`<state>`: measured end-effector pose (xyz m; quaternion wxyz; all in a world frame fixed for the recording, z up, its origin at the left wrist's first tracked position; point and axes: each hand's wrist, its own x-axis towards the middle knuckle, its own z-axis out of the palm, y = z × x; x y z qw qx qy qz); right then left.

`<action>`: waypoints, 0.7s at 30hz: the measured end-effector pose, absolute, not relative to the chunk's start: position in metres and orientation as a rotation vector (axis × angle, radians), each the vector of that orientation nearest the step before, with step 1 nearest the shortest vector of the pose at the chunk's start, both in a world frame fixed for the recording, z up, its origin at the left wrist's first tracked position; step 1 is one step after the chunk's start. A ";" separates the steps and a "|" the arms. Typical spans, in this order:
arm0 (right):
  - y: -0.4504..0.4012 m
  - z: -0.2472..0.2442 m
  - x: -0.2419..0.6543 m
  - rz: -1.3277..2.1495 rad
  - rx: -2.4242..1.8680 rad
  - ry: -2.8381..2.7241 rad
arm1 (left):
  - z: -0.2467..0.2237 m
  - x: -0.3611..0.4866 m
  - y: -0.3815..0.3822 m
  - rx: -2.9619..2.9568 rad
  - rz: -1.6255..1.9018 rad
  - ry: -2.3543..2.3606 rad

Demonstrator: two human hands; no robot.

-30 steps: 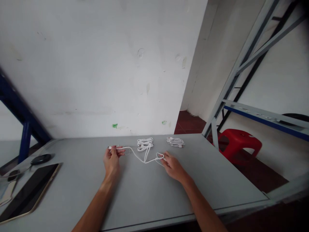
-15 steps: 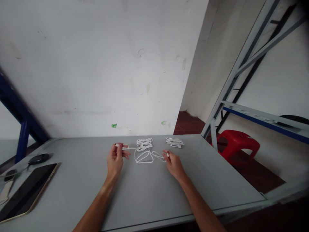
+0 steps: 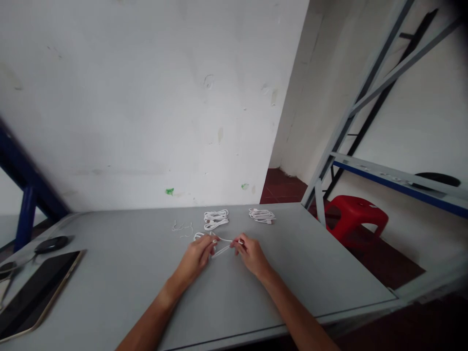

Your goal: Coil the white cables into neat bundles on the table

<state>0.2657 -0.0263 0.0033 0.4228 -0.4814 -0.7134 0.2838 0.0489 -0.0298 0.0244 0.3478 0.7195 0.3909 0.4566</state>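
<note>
**Dim, Diffuse Light; Wide-Angle Distortion**

Illumination is flat and subdued — no source in view. Faint, soft shadows lie on the grey table [image 3: 310, 273]. The steel shelving upright [image 3: 334, 141] slants at the frame edge; the white cable [image 3: 221, 252] lacks crisp detail — the top-right corner darkens.

Left hand [image 3: 196, 259]: back upward, slanting inward, thumb and fingertips pinched together.
Right hand [image 3: 250, 254]: back upward, fingers curled, thumb and fingertips pinched together.
Between hands: just apart, fingertips nearly meeting.
Left forearm [image 3: 153, 312]: bare, rising from the lower edge, slanting rightward.
Right forearm [image 3: 292, 307]: bare, rising from the lower edge, slanting leftward.
</note>
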 end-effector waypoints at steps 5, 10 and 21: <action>-0.024 -0.006 0.264 0.852 -1.155 -1.693 | 0.020 0.052 -0.028 2.000 1.106 1.014; -0.028 -0.001 0.262 0.969 -1.064 -1.612 | 0.018 0.052 -0.027 2.029 1.092 1.008; -0.025 -0.001 0.265 0.982 -1.032 -1.620 | 0.019 0.054 -0.028 1.914 1.084 0.987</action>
